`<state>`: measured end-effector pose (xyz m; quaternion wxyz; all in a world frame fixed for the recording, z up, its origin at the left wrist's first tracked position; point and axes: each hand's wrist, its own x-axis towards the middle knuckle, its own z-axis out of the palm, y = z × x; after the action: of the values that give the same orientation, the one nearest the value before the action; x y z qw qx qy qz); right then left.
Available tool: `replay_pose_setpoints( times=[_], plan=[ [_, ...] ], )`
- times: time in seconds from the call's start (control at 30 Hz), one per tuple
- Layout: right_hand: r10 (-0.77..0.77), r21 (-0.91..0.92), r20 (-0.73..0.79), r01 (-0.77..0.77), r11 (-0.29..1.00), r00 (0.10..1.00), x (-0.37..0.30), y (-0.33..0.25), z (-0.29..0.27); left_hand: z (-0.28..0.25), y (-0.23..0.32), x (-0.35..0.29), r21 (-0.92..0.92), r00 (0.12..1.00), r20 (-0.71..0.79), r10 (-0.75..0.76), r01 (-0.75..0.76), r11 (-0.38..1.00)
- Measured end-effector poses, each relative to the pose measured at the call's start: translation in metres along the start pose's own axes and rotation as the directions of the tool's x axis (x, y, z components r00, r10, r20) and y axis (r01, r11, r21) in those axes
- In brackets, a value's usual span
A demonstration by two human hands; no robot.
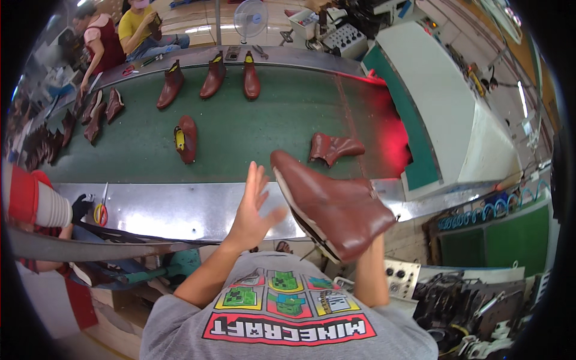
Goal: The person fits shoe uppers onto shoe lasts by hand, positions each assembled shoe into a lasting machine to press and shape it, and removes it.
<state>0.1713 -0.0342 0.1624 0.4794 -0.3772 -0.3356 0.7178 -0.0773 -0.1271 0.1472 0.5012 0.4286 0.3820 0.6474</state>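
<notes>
A brown leather ankle boot [333, 207] is held up in front of me above the near metal edge, its toe toward the upper left and its pale sole edge facing left. My right forearm [373, 276] rises behind it; the boot hides the fingers of my right hand, which carries it. Just left of the boot, my left hand [255, 210] is open and holds nothing, fingers stretched upward and slightly blurred. Beyond the raised boot, another brown boot [336, 148] lies on its side on the green conveyor belt [264, 129].
Three boots [213, 77] stand along the belt's far side, and one boot [187, 139] lies left of centre. Brown uppers [45, 144] pile up at far left. Scissors [101, 211] rest on the metal edge [156, 210]. A white machine housing [441, 108] spans the belt's right end. Co-workers sit across.
</notes>
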Motion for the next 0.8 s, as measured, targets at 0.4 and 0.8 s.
replay_pose_setpoints(
  times=[0.4, 0.8],
  plan=[
    [0.506, -0.853, -0.055, -0.304, 0.425, 0.861, 0.160, 0.098, -0.021, -0.035, -0.121, -0.012, 0.698, 0.950, 0.310, 0.024, -0.244, 0.673],
    [-0.088, -0.808, 0.504, 0.505, 0.303, 0.859, 0.067, 0.098, -0.051, -0.029, -0.147, 0.056, 0.709, 0.939, 0.344, -0.023, -0.243, 0.662]
  ],
)
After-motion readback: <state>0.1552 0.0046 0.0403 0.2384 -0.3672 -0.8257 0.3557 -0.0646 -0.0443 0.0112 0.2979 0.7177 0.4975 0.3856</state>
